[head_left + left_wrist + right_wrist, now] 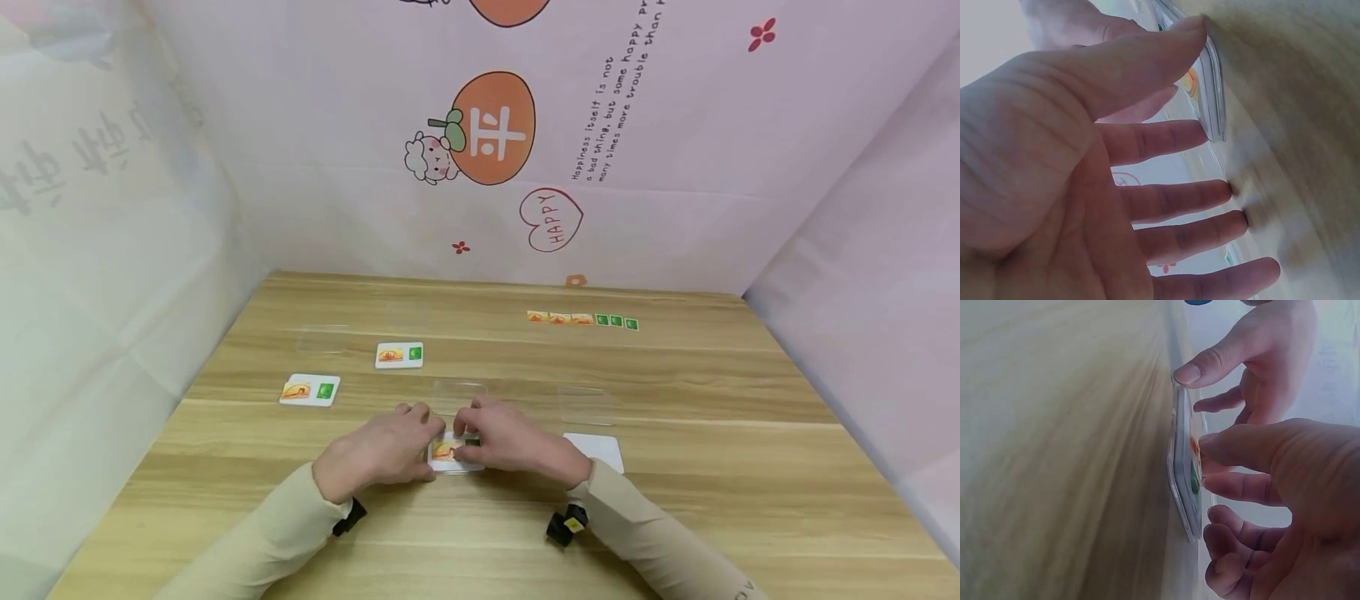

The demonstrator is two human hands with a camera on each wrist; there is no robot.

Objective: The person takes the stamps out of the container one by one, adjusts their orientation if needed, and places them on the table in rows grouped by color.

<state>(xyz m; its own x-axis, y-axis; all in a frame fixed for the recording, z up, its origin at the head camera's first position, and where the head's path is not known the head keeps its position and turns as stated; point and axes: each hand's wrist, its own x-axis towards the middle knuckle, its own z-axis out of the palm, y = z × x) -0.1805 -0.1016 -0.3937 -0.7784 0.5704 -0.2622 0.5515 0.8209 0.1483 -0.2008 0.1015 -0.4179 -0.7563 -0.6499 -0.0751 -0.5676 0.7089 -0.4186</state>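
A white card (457,468) with an orange sticker (444,451) and a green sticker (472,441) lies in front of me. In the right wrist view a clear plastic layer (1172,469) shows beneath it. My left hand (386,446) holds the card at its left end, with the thumb on the near edge and the index finger at the far one. My right hand (510,437) comes over from the right; its thumb and index finger touch the card's face by the stickers. The right hand's other fingers are bent, and they partly hide the card in the head view.
Two stickered white cards (310,390) (400,355) lie to the left. A plain white card (596,451) sits beside my right wrist. Clear plastic pieces (461,397) (587,406) (324,338) lie farther back. A row of loose orange and green stickers (581,320) lies near the back edge.
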